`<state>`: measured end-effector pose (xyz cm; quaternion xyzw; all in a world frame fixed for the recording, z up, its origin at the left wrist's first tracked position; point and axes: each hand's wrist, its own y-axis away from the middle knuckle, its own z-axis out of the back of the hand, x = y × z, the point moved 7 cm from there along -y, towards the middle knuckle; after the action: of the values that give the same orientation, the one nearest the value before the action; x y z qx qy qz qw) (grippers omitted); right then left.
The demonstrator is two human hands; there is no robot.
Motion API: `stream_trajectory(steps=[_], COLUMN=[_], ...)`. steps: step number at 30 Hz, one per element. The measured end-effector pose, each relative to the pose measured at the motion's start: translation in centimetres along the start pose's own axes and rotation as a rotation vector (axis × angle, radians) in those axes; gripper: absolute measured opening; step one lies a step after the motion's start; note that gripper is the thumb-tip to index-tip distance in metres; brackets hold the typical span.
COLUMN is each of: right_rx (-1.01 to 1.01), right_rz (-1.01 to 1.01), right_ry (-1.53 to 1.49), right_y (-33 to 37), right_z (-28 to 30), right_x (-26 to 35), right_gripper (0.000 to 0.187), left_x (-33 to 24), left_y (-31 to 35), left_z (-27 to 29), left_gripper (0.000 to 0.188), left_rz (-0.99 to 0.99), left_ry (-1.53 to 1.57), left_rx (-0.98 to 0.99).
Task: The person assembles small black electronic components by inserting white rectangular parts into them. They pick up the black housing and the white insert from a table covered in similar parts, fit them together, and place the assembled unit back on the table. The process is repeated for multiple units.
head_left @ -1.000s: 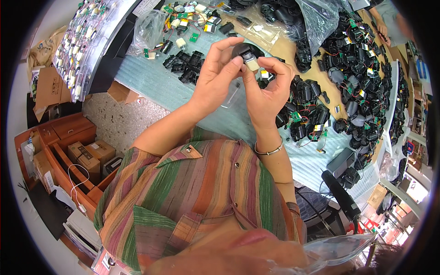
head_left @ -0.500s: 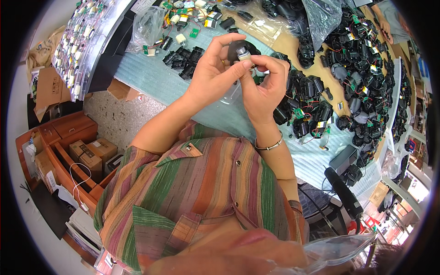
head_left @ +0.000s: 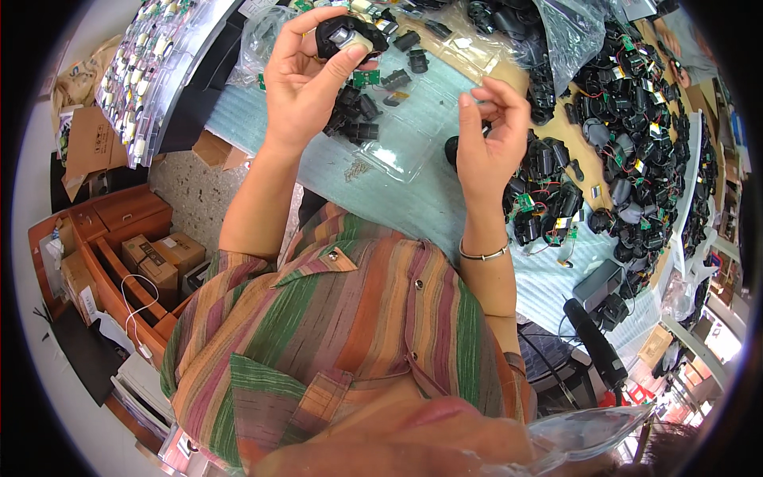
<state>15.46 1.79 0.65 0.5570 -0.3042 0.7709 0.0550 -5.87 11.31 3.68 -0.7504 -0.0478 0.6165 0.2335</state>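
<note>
Raised over the far left of the table, my left hand [head_left: 298,95] grips a rounded black plastic housing [head_left: 324,41]. A small silver-and-cream motor-like part [head_left: 343,36] sits in the housing, with my left thumb pressed against it. My right hand [head_left: 494,147] is held apart at the right, fingers loosely bent and spread, nothing visible between them. Partly hidden behind the right hand lies a dark rounded piece [head_left: 451,151]. Black cylindrical parts [head_left: 359,119] and a green circuit board [head_left: 366,78] lie below the left hand.
A clear plastic tray [head_left: 409,155] and a small heap of screws [head_left: 356,168] lie on the pale foam sheet [head_left: 397,203]. Wired black assemblies [head_left: 548,167] crowd the right. Trays of motors [head_left: 139,75] stand far left. Another person's hand [head_left: 675,71] shows far right.
My left hand has moved left and away with the black housing. My right hand has let go of it and drawn to the right, uncovering the clear tray and the screws.
</note>
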Motion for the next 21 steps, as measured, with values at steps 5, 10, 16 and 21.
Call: stream_trajectory(steps=[5,10,16,21], right_rx=[0.280,0.314,0.385,0.313], right_rz=[0.132,0.253,0.140,-0.241], right_ry=[0.447,0.652,0.601,0.016], right_y=[-1.7,-3.8,-4.6,-4.6], right_z=[-3.1,-7.4,-9.1,-6.1], right_x=[1.4,0.4,-2.8,-3.5], right_gripper=[0.035,0.033,0.031,0.027], left_x=[-0.3,-0.3,-0.6,-1.7], left_y=[0.4,1.4,1.7,1.6], left_z=[-1.4,-2.6,-0.5,-0.2], left_gripper=[0.044,0.044,0.041,0.044], left_rz=[-0.030,-0.008,-0.094,-0.190], left_ry=[0.004,0.047,-0.283,-0.709], left_rx=[0.157,0.152,0.028,-0.046])
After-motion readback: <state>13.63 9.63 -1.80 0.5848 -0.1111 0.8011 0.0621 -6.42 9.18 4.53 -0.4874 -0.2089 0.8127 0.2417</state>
